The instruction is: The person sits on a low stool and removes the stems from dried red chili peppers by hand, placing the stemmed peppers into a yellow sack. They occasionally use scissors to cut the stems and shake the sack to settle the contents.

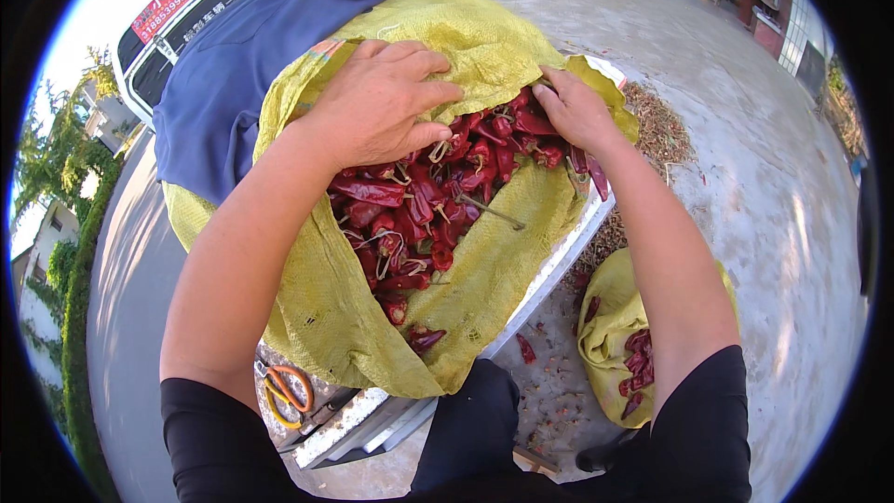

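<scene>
A large yellow woven sack point(489, 265) lies open towards me on a truck bed, with many dried red chili peppers point(419, 209) showing in its mouth. Over the upper part of the opening rests my left hand point(391, 98), palm down and fingers spread, its thumb beside the peppers. My right hand point(576, 108) pinches the sack's rim at the right, thumb against the fingers. A few peppers hang over the edge below that hand. One long dry stem point(492, 212) sticks out across the lower flap.
Blue cloth point(230, 77) covers the load behind the sack. Orange-and-yellow-handled scissors point(286, 395) lie on the truck bed, near its white edge point(552, 279). On the ground, a second yellow sack point(607, 342) holds peppers, beside a heap of dry stems point(656, 126).
</scene>
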Action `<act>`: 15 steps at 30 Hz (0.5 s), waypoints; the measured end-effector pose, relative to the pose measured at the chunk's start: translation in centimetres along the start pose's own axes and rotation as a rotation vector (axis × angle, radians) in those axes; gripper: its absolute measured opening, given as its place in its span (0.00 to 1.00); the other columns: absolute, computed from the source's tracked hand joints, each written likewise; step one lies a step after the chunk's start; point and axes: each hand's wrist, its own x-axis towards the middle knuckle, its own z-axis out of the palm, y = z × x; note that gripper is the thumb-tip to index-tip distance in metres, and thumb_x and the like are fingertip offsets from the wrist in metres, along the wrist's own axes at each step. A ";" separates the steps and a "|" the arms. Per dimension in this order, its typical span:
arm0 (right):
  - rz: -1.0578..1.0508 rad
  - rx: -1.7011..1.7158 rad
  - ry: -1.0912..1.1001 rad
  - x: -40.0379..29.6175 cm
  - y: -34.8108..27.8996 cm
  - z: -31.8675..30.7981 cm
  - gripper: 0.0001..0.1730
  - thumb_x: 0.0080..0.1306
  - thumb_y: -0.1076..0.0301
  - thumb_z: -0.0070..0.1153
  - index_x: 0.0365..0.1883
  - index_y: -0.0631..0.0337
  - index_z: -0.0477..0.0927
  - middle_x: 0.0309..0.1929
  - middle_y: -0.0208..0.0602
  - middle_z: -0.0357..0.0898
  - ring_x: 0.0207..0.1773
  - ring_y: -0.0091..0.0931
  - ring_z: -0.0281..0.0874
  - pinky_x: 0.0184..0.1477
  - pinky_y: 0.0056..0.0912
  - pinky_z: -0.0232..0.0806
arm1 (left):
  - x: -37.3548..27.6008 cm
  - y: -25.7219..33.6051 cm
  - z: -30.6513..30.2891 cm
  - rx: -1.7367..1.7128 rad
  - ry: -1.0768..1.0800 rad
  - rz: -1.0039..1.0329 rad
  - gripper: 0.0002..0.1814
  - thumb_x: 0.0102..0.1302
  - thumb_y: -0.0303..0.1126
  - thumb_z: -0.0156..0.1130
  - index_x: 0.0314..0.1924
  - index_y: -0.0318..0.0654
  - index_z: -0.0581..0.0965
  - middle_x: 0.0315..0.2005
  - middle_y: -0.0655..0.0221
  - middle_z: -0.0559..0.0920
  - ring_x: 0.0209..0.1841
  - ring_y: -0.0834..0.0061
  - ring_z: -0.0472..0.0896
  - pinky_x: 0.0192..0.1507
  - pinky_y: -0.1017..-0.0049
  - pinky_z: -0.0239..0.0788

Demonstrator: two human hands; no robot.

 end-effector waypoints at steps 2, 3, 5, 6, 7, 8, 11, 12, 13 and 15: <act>-0.077 0.029 0.026 -0.5 -0.6 -2.4 0.23 0.77 0.55 0.52 0.60 0.61 0.82 0.57 0.51 0.83 0.62 0.47 0.80 0.65 0.47 0.70 | -1.2 -0.7 0.9 0.007 -0.019 -0.060 0.24 0.66 0.48 0.71 0.59 0.48 0.84 0.61 0.63 0.81 0.68 0.57 0.74 0.69 0.55 0.62; -0.028 0.058 0.098 -1.1 -0.8 -3.7 0.22 0.76 0.56 0.53 0.59 0.61 0.83 0.57 0.50 0.84 0.61 0.46 0.81 0.64 0.46 0.71 | -1.7 -0.9 1.1 0.013 -0.024 -0.091 0.24 0.66 0.49 0.71 0.59 0.47 0.84 0.62 0.63 0.81 0.68 0.57 0.74 0.70 0.55 0.62; 0.076 0.112 0.242 -3.5 -1.0 -5.5 0.19 0.75 0.58 0.55 0.56 0.61 0.84 0.55 0.49 0.84 0.59 0.44 0.82 0.62 0.45 0.72 | -2.1 -0.9 1.3 0.014 -0.026 -0.150 0.24 0.66 0.47 0.71 0.58 0.47 0.84 0.62 0.63 0.81 0.69 0.57 0.75 0.70 0.57 0.62; 0.111 0.132 0.299 -4.9 -0.1 -5.8 0.18 0.74 0.61 0.57 0.54 0.63 0.85 0.52 0.49 0.85 0.54 0.42 0.84 0.58 0.42 0.74 | -2.0 -0.8 1.1 0.012 -0.032 -0.174 0.23 0.66 0.46 0.71 0.59 0.47 0.84 0.62 0.63 0.81 0.69 0.57 0.74 0.71 0.57 0.62; 0.182 0.179 0.300 -6.3 1.2 -5.5 0.17 0.74 0.61 0.58 0.53 0.64 0.85 0.51 0.49 0.85 0.53 0.42 0.85 0.57 0.42 0.74 | -1.7 -0.6 1.0 0.011 -0.038 -0.196 0.23 0.66 0.45 0.72 0.59 0.47 0.84 0.62 0.63 0.81 0.69 0.57 0.74 0.71 0.58 0.62; 0.250 0.230 0.301 -7.7 2.4 -4.7 0.17 0.74 0.61 0.59 0.52 0.65 0.85 0.49 0.50 0.85 0.51 0.42 0.85 0.56 0.41 0.75 | -1.4 -0.4 1.0 0.040 -0.029 -0.193 0.22 0.65 0.42 0.72 0.57 0.46 0.84 0.61 0.64 0.81 0.67 0.60 0.76 0.69 0.58 0.64; 0.398 0.227 0.258 -11.0 4.2 -2.0 0.17 0.73 0.62 0.61 0.50 0.68 0.85 0.46 0.52 0.86 0.46 0.42 0.86 0.51 0.42 0.76 | 1.0 3.3 -1.8 0.186 -0.153 -0.297 0.21 0.64 0.39 0.72 0.56 0.45 0.84 0.59 0.66 0.82 0.65 0.63 0.77 0.66 0.57 0.67; 0.396 0.209 0.243 -11.5 3.5 -1.9 0.19 0.73 0.60 0.61 0.50 0.69 0.85 0.47 0.54 0.85 0.46 0.43 0.86 0.52 0.44 0.76 | 1.7 4.9 -2.8 0.229 -0.057 -0.215 0.19 0.62 0.39 0.72 0.53 0.45 0.83 0.53 0.69 0.83 0.58 0.65 0.80 0.59 0.59 0.71; 0.432 0.212 0.246 -12.4 4.6 -1.4 0.25 0.72 0.53 0.62 0.51 0.70 0.84 0.48 0.57 0.85 0.49 0.45 0.86 0.55 0.46 0.75 | 3.0 7.3 -4.2 0.190 -0.061 -0.149 0.19 0.61 0.39 0.72 0.51 0.44 0.83 0.49 0.70 0.83 0.54 0.65 0.81 0.56 0.60 0.72; 0.399 0.091 0.196 -12.3 3.0 -0.8 0.32 0.71 0.45 0.62 0.56 0.68 0.83 0.52 0.60 0.84 0.56 0.47 0.83 0.60 0.48 0.73 | 3.4 12.3 -6.6 0.122 -0.055 -0.003 0.18 0.58 0.40 0.74 0.47 0.44 0.82 0.38 0.74 0.80 0.44 0.69 0.81 0.44 0.65 0.72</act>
